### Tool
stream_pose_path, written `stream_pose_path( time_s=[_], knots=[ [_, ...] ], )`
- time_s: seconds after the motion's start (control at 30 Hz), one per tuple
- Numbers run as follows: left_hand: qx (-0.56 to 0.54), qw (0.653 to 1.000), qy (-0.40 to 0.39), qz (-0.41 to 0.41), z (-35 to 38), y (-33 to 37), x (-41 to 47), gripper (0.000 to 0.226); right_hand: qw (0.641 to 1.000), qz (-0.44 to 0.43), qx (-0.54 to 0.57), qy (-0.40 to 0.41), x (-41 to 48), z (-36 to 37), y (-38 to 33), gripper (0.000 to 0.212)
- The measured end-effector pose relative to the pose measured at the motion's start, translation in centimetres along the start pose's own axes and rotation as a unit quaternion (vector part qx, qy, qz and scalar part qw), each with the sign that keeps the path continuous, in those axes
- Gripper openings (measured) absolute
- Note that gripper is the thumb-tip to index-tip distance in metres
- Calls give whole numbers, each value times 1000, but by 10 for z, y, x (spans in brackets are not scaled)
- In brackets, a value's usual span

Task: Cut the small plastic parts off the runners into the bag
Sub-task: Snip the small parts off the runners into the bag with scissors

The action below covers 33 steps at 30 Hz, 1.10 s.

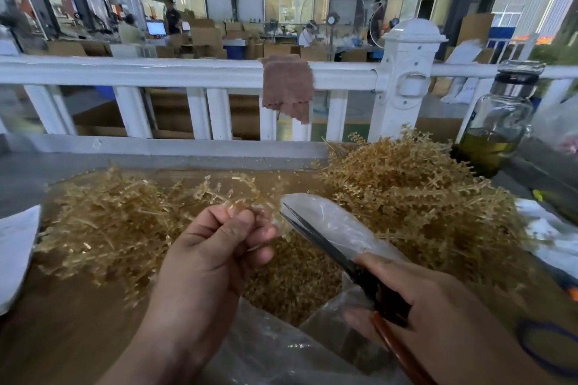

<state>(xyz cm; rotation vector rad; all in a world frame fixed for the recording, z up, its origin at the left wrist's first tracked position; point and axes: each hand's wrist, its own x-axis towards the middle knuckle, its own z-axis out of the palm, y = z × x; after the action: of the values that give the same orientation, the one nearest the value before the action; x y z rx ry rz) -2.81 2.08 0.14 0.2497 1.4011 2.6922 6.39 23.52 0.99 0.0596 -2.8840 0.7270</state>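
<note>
Spiky amber runner, slim black scissors

Two bare hands meet above the bag.
The left hand, over the bag's left edge, pinches a runner between curled fingers and thumb. The right hand, at its right edge, grips scissors, blades slightly parted.

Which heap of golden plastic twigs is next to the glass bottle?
The taller heap on the right: its edge lies right by the glass bottle. The left heap lies lower, far from the bottle.
</note>
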Motion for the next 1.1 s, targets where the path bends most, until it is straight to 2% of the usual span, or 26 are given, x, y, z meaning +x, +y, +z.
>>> stream_pose_path(
  time_s=[0.07,0.17,0.33,0.6,0.93,1.1],
  knots=[
    [6,1000,-5,3,-2,-1,0,17,1000,-11,1,-2,0,0,1,70],
    [4,1000,-9,7,-3,-2,0,16,1000,-5,0,-20,-1,-1,-1,49],
    [-1,1000,-19,4,-5,1,0,15,1000,-7,-16,-8,-3,2,-5,77],
    [-2,1000,-19,-8,-5,0,-2,3,999,-14,-34,-5,-6,4,-8,78],
    [16,1000,-20,-4,-7,3,-2,3,999,-24,-22,-7,-6,4,-8,75],
    [23,1000,-20,-3,-8,4,-2,4,999,-34,-25,-27,-5,0,-9,82]
  ],
)
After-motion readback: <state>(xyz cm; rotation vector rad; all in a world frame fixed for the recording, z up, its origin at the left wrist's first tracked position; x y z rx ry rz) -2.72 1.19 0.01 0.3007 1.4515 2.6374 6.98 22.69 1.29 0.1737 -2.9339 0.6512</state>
